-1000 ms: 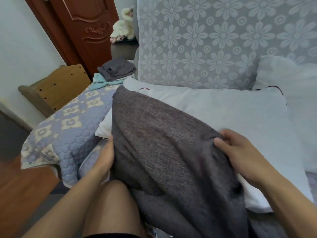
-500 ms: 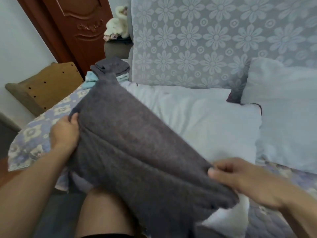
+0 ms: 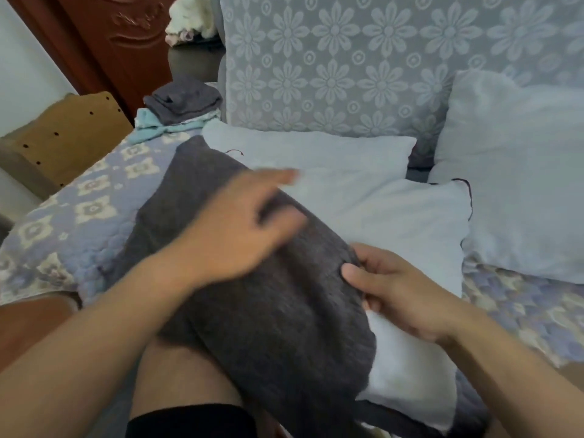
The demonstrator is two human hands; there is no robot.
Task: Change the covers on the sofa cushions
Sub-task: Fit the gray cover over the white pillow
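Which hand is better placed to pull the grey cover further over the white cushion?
Right hand: it already pinches the grey cover at its edge beside the white cushion. The left hand lies flat on top.

Dark grey cover (image 3: 259, 311) dead centre, plain white cushion (image 3: 395, 210) at two o'clock, pale grey daisy-print sofa back (image 3: 331, 67) at twelve, lilac-and-cream quilted throw (image 3: 79, 222) at nine, reddish-brown door (image 3: 104, 36) at eleven.
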